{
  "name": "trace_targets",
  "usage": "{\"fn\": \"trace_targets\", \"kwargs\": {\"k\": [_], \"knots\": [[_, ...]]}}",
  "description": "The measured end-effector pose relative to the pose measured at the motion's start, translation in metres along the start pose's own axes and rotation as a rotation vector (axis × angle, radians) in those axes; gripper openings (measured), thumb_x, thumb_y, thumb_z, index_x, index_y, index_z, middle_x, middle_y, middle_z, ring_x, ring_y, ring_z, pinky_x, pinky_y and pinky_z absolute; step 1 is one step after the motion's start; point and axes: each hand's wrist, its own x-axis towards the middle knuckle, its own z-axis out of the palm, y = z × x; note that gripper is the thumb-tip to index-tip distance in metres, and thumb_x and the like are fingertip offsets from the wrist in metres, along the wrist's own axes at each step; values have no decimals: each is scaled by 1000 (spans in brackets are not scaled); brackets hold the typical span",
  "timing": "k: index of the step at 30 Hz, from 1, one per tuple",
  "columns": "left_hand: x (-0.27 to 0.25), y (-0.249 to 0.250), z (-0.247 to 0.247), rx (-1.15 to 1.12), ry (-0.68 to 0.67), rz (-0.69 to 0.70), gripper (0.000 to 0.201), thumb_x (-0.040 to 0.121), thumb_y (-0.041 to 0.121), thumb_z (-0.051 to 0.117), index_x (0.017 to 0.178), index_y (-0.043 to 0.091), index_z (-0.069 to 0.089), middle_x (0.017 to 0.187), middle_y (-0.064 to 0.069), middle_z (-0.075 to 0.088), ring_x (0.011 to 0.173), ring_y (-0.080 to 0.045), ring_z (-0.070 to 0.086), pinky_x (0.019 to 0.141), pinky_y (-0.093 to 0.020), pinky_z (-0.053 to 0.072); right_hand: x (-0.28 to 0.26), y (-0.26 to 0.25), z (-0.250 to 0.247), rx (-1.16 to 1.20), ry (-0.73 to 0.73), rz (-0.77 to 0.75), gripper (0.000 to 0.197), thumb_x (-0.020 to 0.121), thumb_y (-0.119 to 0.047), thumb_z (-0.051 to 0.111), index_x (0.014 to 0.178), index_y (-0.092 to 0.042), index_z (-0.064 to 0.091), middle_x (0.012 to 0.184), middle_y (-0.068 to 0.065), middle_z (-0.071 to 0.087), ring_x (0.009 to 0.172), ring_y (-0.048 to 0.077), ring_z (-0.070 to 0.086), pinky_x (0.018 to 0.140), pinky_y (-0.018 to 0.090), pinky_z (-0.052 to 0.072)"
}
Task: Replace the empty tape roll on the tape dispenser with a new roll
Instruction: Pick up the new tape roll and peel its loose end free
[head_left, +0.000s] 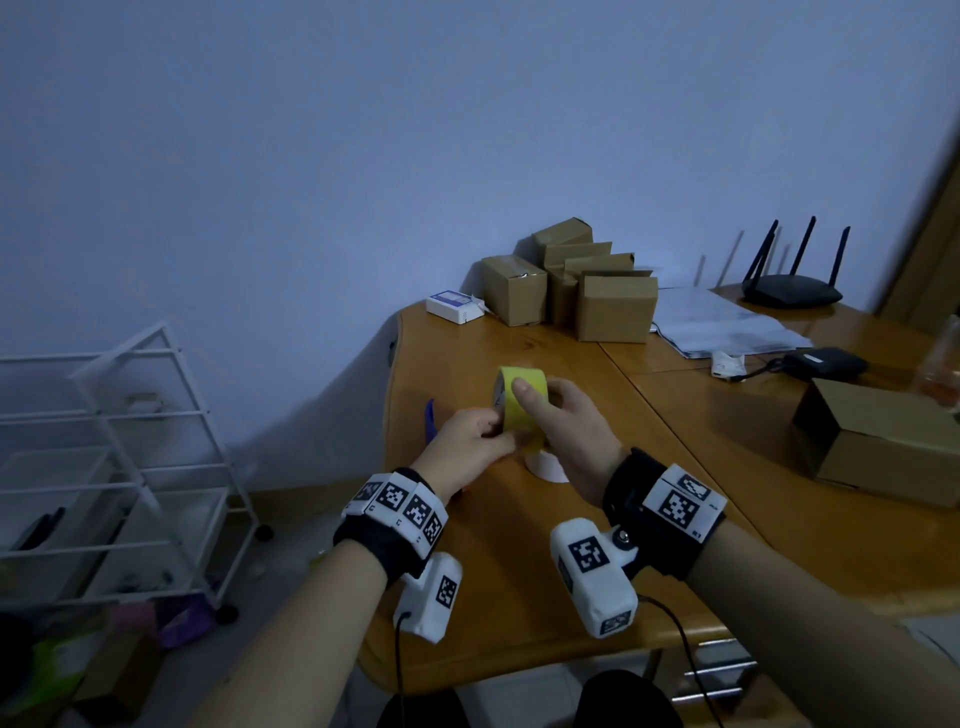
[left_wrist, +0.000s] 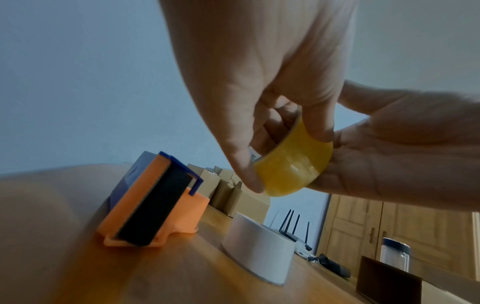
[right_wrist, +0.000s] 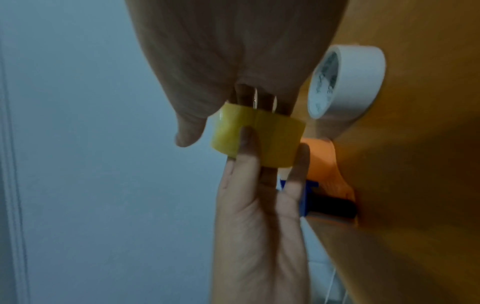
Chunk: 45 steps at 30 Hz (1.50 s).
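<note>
A yellow tape roll (head_left: 522, 402) is held up on edge above the wooden table (head_left: 519, 582), between both hands. My right hand (head_left: 550, 410) grips it with the thumb on the outer face and the fingers behind it. My left hand (head_left: 483, 441) pinches its lower left part, thumb on the tape (left_wrist: 293, 164) and fingers at the core. The orange and blue tape dispenser (left_wrist: 153, 201) stands on the table under my left hand; in the head view only a blue part (head_left: 429, 420) shows. Its roll holder is hidden. From the right wrist, the yellow roll (right_wrist: 270, 135) hides part of the dispenser (right_wrist: 327, 185).
A white tape roll (head_left: 545, 467) lies flat on the table just below the hands. Small cardboard boxes (head_left: 571, 291) are stacked at the back, an open box (head_left: 878, 441) sits at the right, with papers and a router (head_left: 789, 291) behind. A white rack (head_left: 130, 467) stands left of the table.
</note>
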Motion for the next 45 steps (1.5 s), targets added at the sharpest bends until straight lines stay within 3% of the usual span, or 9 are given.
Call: {"fn": "trace_targets", "kwargs": {"k": [6, 11, 17, 20, 27, 33, 38, 42, 45], "knots": [[-3, -1, -2, -25, 22, 6, 15, 95, 17, 62, 103, 11, 73, 92, -7, 73, 88, -20, 68, 84, -35, 51, -1, 3, -17, -656, 33, -441, 42, 86, -31, 66, 127, -28, 59, 131, 1, 50, 118, 16, 50, 98, 34, 47], [-4, -2, 1, -25, 9, 7, 22, 95, 20, 64, 107, 3, 71, 95, -17, 72, 85, -22, 66, 80, -37, 52, 0, 3, -21, -591, 132, -515, 10, 85, -22, 69, 94, -25, 73, 104, -4, 51, 101, 15, 50, 87, 33, 45], [-6, -3, -1, 24, -17, 18, 19, 95, 21, 64, 104, 6, 72, 83, 4, 68, 77, -5, 64, 75, -26, 48, -4, -3, -20, -728, 121, -600, 3, 85, -23, 69, 88, -23, 71, 93, -2, 56, 92, 15, 46, 75, 23, 33], [-7, 0, -1, 83, -20, 49, 21, 95, 19, 63, 107, 4, 72, 83, 5, 70, 75, -1, 64, 73, -23, 48, -5, -4, -20, -785, 109, -626, 4, 85, -21, 68, 89, -20, 69, 92, -2, 55, 91, 16, 45, 70, 16, 31], [-4, 6, 1, 102, 5, 68, 23, 92, 24, 66, 103, 5, 73, 100, -21, 72, 98, -36, 67, 91, -53, 50, -1, -8, -23, -853, 129, -691, 5, 88, -16, 64, 89, -13, 69, 88, 2, 58, 86, 18, 48, 72, 21, 33], [-7, 10, 7, 118, -51, 36, 10, 95, 21, 63, 91, 20, 72, 82, -2, 70, 74, -1, 64, 71, -22, 50, 0, -2, -25, -823, 64, -619, 8, 92, -12, 58, 90, -6, 62, 89, 2, 51, 84, 17, 44, 74, 25, 34], [-11, 6, 7, 95, -81, -31, 24, 96, 24, 62, 111, 8, 70, 109, -24, 69, 101, -37, 66, 88, -47, 53, -5, 0, -24, -739, 13, -527, 8, 93, -13, 55, 86, -11, 59, 88, 3, 51, 77, 15, 47, 69, 20, 35], [-13, 9, 6, -28, -96, -105, 26, 97, 19, 59, 120, 9, 67, 118, -14, 70, 109, -24, 67, 82, -25, 56, -7, -5, -23, -670, -28, -522, 14, 94, -12, 52, 81, -18, 53, 85, 0, 50, 73, 4, 45, 65, 13, 33], [-11, 8, 4, -53, -92, -124, 27, 98, 20, 59, 121, 9, 66, 118, -11, 70, 109, -20, 68, 86, -27, 56, -5, -4, -24, -616, -35, -481, 11, 95, -14, 50, 86, -16, 55, 88, 3, 54, 76, 11, 49, 67, 22, 38]]}}
